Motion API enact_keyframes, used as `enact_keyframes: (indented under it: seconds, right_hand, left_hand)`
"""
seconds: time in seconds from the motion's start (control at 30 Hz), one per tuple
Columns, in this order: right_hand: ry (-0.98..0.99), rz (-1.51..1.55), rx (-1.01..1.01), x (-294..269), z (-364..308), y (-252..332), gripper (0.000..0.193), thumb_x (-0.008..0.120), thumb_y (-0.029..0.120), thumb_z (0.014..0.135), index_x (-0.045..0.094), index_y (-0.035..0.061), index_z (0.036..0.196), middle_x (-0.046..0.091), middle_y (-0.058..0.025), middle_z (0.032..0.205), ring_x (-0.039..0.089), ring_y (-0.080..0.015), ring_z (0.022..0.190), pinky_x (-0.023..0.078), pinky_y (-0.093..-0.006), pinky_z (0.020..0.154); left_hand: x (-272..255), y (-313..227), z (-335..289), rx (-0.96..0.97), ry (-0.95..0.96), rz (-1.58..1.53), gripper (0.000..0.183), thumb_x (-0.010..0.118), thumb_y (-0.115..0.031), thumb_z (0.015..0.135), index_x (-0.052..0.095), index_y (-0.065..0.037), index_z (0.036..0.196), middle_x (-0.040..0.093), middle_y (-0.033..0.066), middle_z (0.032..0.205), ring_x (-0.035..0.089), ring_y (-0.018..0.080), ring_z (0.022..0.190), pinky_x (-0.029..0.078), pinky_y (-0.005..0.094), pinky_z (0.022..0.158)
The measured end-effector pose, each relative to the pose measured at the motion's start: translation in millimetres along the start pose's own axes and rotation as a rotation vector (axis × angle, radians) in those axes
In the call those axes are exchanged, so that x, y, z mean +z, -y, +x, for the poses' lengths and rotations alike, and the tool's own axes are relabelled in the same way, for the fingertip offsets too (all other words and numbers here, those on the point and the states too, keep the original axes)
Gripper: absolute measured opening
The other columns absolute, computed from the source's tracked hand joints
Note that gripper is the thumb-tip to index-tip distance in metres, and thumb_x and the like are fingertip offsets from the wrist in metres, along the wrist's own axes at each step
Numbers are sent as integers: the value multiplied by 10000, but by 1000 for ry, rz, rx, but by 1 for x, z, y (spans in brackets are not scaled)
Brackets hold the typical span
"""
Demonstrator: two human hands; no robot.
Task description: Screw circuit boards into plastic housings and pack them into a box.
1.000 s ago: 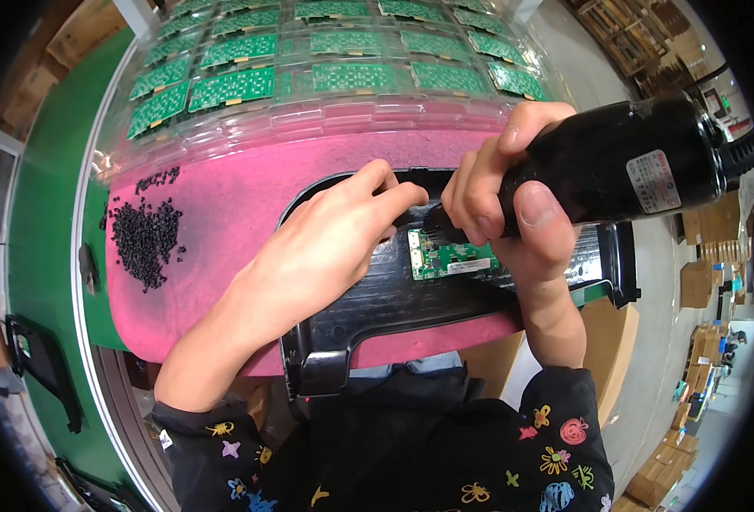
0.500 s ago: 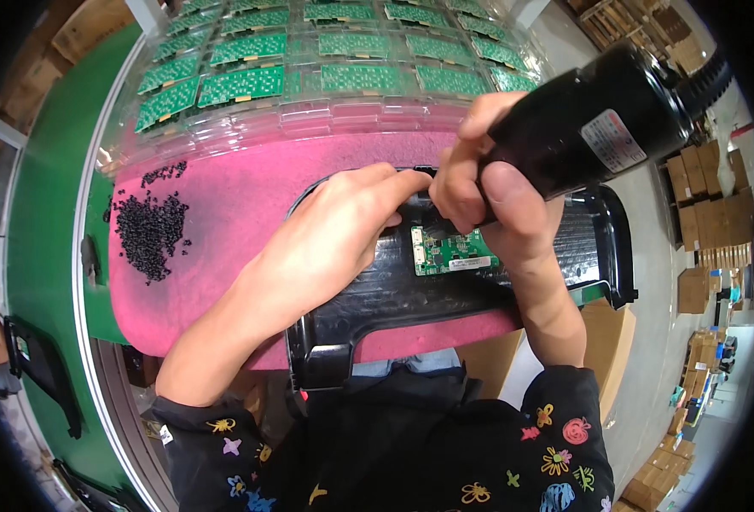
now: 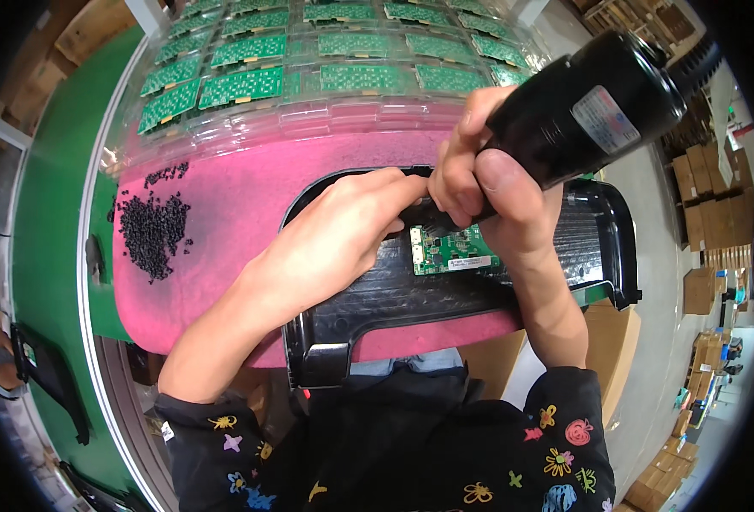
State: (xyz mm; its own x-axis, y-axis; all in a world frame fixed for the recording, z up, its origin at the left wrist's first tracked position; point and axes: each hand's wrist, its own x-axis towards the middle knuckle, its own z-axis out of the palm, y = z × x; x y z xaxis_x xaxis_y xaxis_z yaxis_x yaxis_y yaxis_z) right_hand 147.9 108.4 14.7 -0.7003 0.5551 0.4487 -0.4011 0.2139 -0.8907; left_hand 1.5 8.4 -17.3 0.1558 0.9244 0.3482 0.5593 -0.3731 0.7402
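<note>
The right hand (image 3: 479, 183) is wrapped tight around a black electric screwdriver (image 3: 586, 107), which has tilted more upright since a second ago, its tip hidden behind the fingers. The left hand (image 3: 343, 239) rests loosely curled on the black plastic housing (image 3: 377, 307), fingertips pinched near the tip. The green circuit board (image 3: 452, 250) sits in that housing on the pink mat (image 3: 223, 213), so fastening seems underway. Black screws (image 3: 151, 230) lie left; trays of boards (image 3: 343, 51) stand far.
</note>
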Motion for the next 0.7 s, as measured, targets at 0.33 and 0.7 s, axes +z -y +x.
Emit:
enact_keyframes:
  seconds: [0.33,0.7]
  right_hand:
    - [-28,456,-172,-14,-16,30,383,531,463,930,475,119,1089,462,33,591,422,-76,453,386,-253,524]
    - [-7,546,-271,-23,-23,34,373,610,394,899,478,100,1087,533,36,596,513,-73,452,417,-207,450]
  left_hand:
    - [0,-16,6,41,-47,-181,446,711,31,749,616,-39,1179,643,117,862,658,231,747,533,340,675]
    - [0,-19,6,-125,3,-474,483,724,111,713,638,-6,1174,687,106,911,682,152,750,572,286,708]
